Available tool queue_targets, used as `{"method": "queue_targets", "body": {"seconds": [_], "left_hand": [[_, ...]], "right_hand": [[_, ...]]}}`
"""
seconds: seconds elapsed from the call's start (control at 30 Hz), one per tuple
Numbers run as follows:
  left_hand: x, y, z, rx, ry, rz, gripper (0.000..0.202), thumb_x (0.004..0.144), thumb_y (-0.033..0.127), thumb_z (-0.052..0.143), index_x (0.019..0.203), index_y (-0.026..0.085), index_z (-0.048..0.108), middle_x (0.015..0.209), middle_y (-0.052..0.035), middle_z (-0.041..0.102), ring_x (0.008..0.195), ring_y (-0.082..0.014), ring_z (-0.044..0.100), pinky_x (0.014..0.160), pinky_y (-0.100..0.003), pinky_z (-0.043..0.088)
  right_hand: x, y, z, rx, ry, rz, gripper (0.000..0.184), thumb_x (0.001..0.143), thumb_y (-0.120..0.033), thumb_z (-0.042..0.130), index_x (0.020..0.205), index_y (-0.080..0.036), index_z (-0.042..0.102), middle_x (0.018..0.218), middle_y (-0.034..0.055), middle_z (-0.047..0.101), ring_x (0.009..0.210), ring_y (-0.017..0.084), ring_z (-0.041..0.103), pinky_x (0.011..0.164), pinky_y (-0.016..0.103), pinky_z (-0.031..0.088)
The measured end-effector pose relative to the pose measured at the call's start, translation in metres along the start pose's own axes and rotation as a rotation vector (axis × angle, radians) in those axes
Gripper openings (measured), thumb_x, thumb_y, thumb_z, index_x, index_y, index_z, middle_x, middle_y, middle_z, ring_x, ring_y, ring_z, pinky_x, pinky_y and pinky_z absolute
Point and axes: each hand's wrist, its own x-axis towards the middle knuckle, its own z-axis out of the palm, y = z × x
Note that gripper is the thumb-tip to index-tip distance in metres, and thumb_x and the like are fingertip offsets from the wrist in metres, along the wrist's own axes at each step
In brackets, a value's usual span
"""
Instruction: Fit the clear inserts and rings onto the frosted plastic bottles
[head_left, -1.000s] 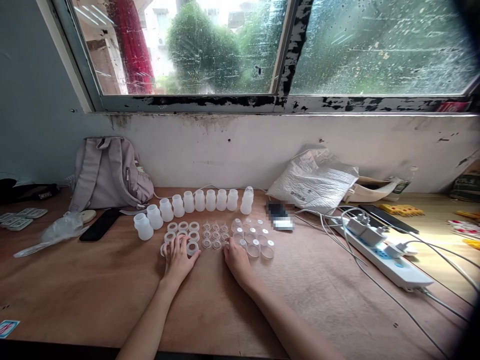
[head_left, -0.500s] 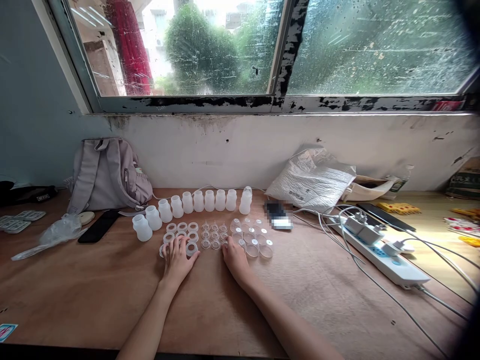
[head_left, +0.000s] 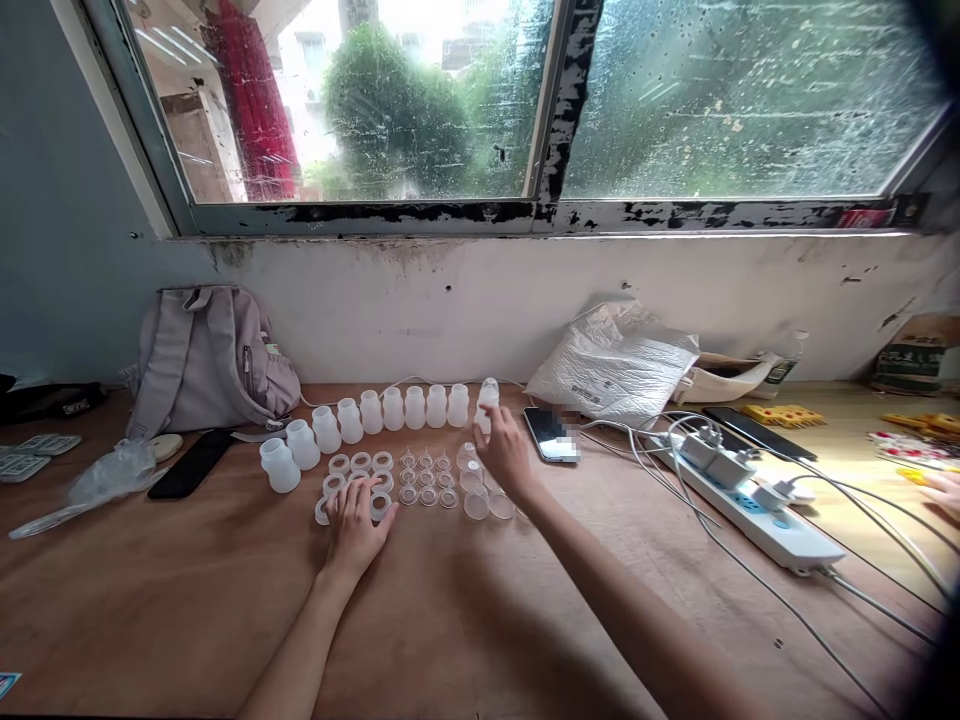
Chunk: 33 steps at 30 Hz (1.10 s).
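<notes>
My left hand (head_left: pixel 356 530) lies with fingers spread over the front of several white rings (head_left: pixel 360 462), partly covering them. My right hand (head_left: pixel 504 455) reaches over the clear dome caps (head_left: pixel 475 502), hiding some. Its thumb and index finger are apart at the front of a capped baby bottle (head_left: pixel 488 392); whether they touch it I cannot tell. Between my hands stand clear bottle teats (head_left: pixel 427 478) in short rows. Behind them, frosted bottle bodies (head_left: pixel 393 410) without tops form a curved line running toward the front left.
Rightward lie a phone (head_left: pixel 551 435), a silver padded bag (head_left: pixel 615 355) and a white power strip (head_left: pixel 757 505) with trailing cables. A backpack (head_left: pixel 210 360), black phone (head_left: pixel 191 464) and plastic bag (head_left: pixel 112 475) sit at left. Another person's hand (head_left: pixel 943 492) shows at the right edge.
My right hand has moved up and right, from beside the teats and dome caps to the capped bottle. My left hand stays over the rings. Another person's hand has appeared at far right.
</notes>
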Motion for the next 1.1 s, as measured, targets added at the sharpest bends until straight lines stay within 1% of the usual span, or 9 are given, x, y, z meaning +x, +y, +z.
{"method": "queue_targets", "body": {"seconds": [0.13, 0.27, 0.47, 0.67, 0.73, 0.8, 0.9, 1.0, 1.1], "left_hand": [[0.001, 0.004, -0.003, -0.039, -0.008, 0.024, 0.026, 0.077, 0.033, 0.049, 0.099, 0.019, 0.052, 0.1, -0.0077, 0.058, 0.098, -0.0241, 0.049, 0.088, -0.039, 0.03], [0.0, 0.008, -0.004, -0.053, -0.023, 0.04, 0.024, 0.077, 0.031, 0.048, 0.097, 0.019, 0.053, 0.098, -0.008, 0.059, 0.098, -0.0239, 0.05, 0.088, -0.04, 0.029], [0.0, 0.013, -0.009, -0.102, 0.017, 0.074, 0.018, 0.078, 0.025, 0.046, 0.093, 0.02, 0.054, 0.095, -0.0062, 0.06, 0.097, -0.0222, 0.051, 0.091, -0.04, 0.029], [-0.004, 0.021, -0.015, -0.213, 0.067, 0.154, 0.021, 0.08, 0.023, 0.046, 0.101, 0.02, 0.048, 0.097, -0.0069, 0.057, 0.096, -0.0208, 0.051, 0.088, -0.038, 0.035], [-0.007, 0.028, -0.017, -0.225, 0.103, 0.169, 0.028, 0.079, 0.025, 0.048, 0.107, 0.02, 0.043, 0.103, -0.0085, 0.054, 0.099, -0.0214, 0.05, 0.088, -0.039, 0.035], [-0.008, 0.036, -0.02, -0.212, 0.143, 0.19, 0.039, 0.077, 0.03, 0.053, 0.112, 0.021, 0.038, 0.11, -0.011, 0.05, 0.104, -0.0237, 0.047, 0.09, -0.042, 0.034], [-0.006, 0.048, -0.023, -0.173, 0.158, 0.243, 0.054, 0.073, 0.039, 0.057, 0.117, 0.02, 0.033, 0.118, -0.0145, 0.045, 0.109, -0.028, 0.044, 0.091, -0.045, 0.032], [-0.004, 0.054, -0.021, -0.167, 0.044, 0.294, 0.051, 0.075, 0.04, 0.054, 0.117, 0.018, 0.036, 0.108, -0.0122, 0.054, 0.097, -0.0252, 0.052, 0.085, -0.041, 0.038], [-0.008, 0.053, -0.017, -0.194, -0.108, 0.344, 0.038, 0.078, 0.034, 0.049, 0.112, 0.019, 0.043, 0.093, -0.0087, 0.06, 0.081, -0.0202, 0.057, 0.072, -0.033, 0.044]], "right_hand": [[0.047, 0.028, 0.005, -0.142, -0.046, 0.102, 0.05, 0.078, -0.027, 0.046, 0.125, -0.015, 0.034, 0.124, 0.0159, 0.038, 0.107, 0.028, 0.042, 0.082, 0.038, 0.038], [0.059, 0.046, 0.02, -0.154, -0.18, 0.182, 0.056, 0.075, -0.03, 0.05, 0.126, -0.019, 0.031, 0.133, 0.0147, 0.027, 0.114, 0.031, 0.035, 0.086, 0.04, 0.034], [0.043, 0.046, 0.023, 0.006, -0.056, 0.081, 0.036, 0.079, -0.02, 0.04, 0.114, -0.011, 0.037, 0.103, 0.0132, 0.052, 0.095, 0.023, 0.047, 0.081, 0.034, 0.036], [0.016, 0.017, -0.008, 0.074, 0.183, -0.071, 0.037, 0.082, -0.028, 0.042, 0.116, -0.014, 0.038, 0.108, 0.0127, 0.048, 0.099, 0.023, 0.044, 0.087, 0.038, 0.033], [0.0, 0.002, -0.022, 0.186, 0.193, -0.117, 0.035, 0.081, -0.033, 0.045, 0.111, -0.016, 0.041, 0.105, 0.0117, 0.049, 0.097, 0.022, 0.046, 0.083, 0.036, 0.037], [-0.019, -0.013, -0.032, 0.3, 0.125, -0.103, 0.033, 0.079, -0.036, 0.048, 0.105, -0.017, 0.043, 0.096, 0.0097, 0.052, 0.085, 0.02, 0.05, 0.075, 0.033, 0.041], [-0.05, -0.032, -0.037, 0.484, -0.102, -0.084, 0.03, 0.079, -0.036, 0.049, 0.101, -0.018, 0.042, 0.084, 0.0054, 0.055, 0.072, 0.016, 0.052, 0.066, 0.028, 0.043], [-0.074, -0.041, -0.031, 0.567, -0.261, -0.074, 0.023, 0.079, -0.035, 0.046, 0.094, -0.019, 0.042, 0.079, 0.0033, 0.056, 0.063, 0.014, 0.052, 0.059, 0.024, 0.042], [-0.086, -0.039, -0.023, 0.48, -0.305, -0.076, 0.019, 0.081, -0.034, 0.041, 0.091, -0.019, 0.045, 0.08, 0.0043, 0.058, 0.065, 0.015, 0.054, 0.06, 0.024, 0.04]]}}
